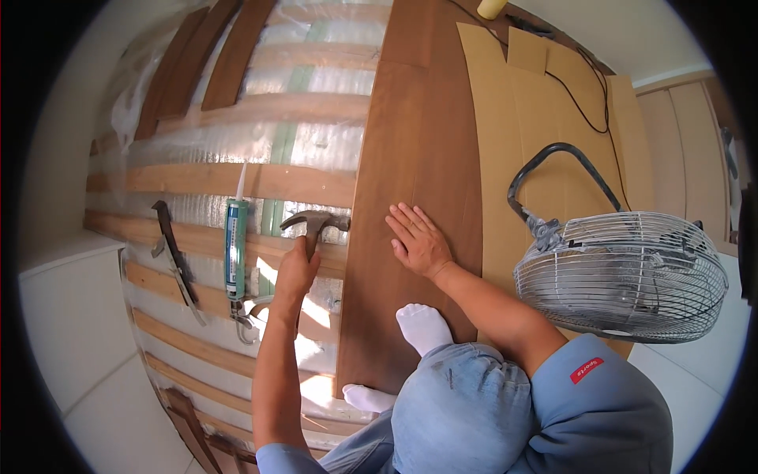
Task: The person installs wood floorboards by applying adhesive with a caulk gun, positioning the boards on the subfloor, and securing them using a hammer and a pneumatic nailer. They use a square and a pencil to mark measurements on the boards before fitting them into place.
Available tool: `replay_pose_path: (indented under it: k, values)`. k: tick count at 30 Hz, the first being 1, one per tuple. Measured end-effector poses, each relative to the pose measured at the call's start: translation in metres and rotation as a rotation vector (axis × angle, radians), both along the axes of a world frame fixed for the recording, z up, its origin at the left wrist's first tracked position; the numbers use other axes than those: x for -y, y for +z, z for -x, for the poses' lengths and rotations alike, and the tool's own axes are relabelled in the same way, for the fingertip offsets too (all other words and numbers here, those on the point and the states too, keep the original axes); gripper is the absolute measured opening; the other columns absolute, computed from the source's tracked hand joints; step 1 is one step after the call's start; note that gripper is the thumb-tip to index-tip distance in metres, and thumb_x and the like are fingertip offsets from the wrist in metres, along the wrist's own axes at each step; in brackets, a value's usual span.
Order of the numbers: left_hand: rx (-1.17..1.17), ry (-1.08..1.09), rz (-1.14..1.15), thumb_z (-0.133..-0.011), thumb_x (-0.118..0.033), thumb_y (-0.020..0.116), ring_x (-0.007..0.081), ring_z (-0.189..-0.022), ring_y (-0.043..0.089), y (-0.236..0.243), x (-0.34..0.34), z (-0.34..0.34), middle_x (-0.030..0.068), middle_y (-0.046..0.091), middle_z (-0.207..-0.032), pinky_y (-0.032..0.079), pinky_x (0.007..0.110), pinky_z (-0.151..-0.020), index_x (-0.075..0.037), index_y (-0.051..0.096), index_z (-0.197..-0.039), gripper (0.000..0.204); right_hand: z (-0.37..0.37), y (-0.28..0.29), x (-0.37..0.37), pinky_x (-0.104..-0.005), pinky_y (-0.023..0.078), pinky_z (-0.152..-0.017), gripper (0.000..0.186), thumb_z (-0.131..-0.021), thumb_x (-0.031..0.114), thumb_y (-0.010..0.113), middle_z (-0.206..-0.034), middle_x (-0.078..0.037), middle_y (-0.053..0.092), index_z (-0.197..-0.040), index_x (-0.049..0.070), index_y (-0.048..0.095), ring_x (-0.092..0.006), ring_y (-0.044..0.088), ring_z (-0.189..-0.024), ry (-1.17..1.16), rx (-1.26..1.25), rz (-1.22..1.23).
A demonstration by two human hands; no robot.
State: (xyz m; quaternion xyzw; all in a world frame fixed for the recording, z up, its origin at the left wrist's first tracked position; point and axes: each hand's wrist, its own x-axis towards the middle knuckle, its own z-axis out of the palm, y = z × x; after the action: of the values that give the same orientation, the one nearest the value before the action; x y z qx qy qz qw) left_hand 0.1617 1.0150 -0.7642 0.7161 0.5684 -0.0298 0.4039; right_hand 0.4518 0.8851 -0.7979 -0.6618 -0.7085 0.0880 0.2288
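My left hand [302,268] grips a claw hammer [317,223] by its handle, the head beside the left edge of a brown floorboard [418,103]. My right hand [418,243] lies on that board with fingers outstretched. To the left, a green-and-white sealant cartridge [235,245] in a caulking gun rests across the wooden battens [181,180], which have silvery film between them. A dark tool with a long pale blade [178,268] lies further left. My white-socked feet [420,324] are on the board.
A large wire-caged fan [620,272] stands at the right on cardboard [513,110], where a black cable [588,118] runs. Loose dark planks [233,51] lie at the upper left, more at the lower left [189,430]. Pale walls or cabinets border both sides.
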Motion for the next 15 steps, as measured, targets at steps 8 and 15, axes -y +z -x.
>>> replay_pose_path:
  k: [8,15]
  values:
    - [-0.072,0.027,0.206,-0.097,-0.019,0.069,0.0448,-0.071,0.07,0.092,0.028,0.03,0.0274,0.07,-0.084,0.055,0.052,-0.063,-0.001,0.051,-0.113,0.03,-0.02,0.002,0.003,-0.046,0.035,-0.127,0.045,-0.096,0.018,0.062,-0.154,-0.009,0.058,-0.139,0.007,0.066,-0.026,0.049,-0.148,0.0,-0.045,0.025]
    - [0.111,0.74,0.284,-0.097,-0.005,0.07,0.0163,-0.054,0.063,0.148,0.218,0.169,0.0088,0.065,-0.075,0.053,0.034,-0.048,0.001,0.051,-0.132,0.04,0.011,-0.017,-0.011,-0.0541,0.031,-0.126,0.049,-0.099,0.015,0.055,-0.158,-0.016,0.053,-0.147,0.005,0.058,-0.0381,0.045,-0.149,0.133,-0.05,0.044]
